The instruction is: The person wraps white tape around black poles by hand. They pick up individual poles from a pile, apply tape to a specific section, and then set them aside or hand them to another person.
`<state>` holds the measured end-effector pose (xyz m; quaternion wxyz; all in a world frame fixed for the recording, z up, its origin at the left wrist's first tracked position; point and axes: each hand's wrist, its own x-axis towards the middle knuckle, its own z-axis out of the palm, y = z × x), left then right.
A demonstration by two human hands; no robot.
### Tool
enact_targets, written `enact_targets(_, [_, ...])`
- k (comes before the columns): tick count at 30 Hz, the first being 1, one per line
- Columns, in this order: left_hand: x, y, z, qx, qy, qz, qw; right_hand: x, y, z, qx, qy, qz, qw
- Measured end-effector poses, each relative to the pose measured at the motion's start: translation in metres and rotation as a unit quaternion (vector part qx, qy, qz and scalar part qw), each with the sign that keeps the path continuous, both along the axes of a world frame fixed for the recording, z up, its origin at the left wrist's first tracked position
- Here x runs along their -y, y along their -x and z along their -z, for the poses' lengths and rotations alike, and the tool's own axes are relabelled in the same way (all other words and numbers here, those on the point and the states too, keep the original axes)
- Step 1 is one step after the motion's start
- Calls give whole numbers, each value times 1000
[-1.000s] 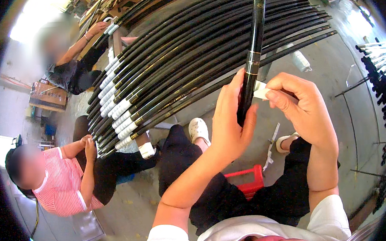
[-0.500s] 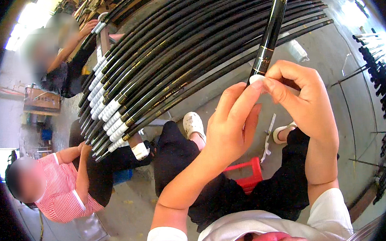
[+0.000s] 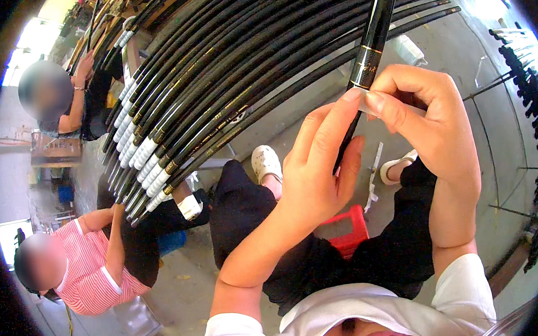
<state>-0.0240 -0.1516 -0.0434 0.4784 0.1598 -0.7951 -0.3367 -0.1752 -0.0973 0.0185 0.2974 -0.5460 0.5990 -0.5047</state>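
Left hand (image 3: 318,162) clamped around black rod (image 3: 370,60), right hand (image 3: 426,118) pinching white strip (image 3: 368,102) against it, white-gripped rods (image 3: 157,184) side by side at far left, red stool (image 3: 353,229) near.

Left forearm (image 3: 258,249) slants toward one o'clock. Left hand (image 3: 319,156) curls, its index finger (image 3: 335,127) pointing toward one, its thumb (image 3: 351,166) apart on the three o'clock side. Right forearm (image 3: 455,212) rises toward twelve; right hand (image 3: 425,116) bends toward ten, thumb and forefinger pinched, near the left index tip.
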Motion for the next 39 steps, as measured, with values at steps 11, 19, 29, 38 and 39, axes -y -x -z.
enact_targets(11, [3,-6,-5,45,37,13,998,-1,-6,-2,3,-12,31,999])
enact_targets(19, [3,-1,-6,13,38,1,999,-1,-5,-1,8,-16,29,999])
enact_targets(29, [1,-2,-7,12,10,10,1000,-2,-6,-2,25,-18,30,999])
enact_targets(38, [3,-5,-5,22,27,2,999,-3,-8,-4,8,-33,46,998])
enact_targets(39, [1,-6,-3,15,-4,5,1000,-3,-9,-4,6,-31,48,998])
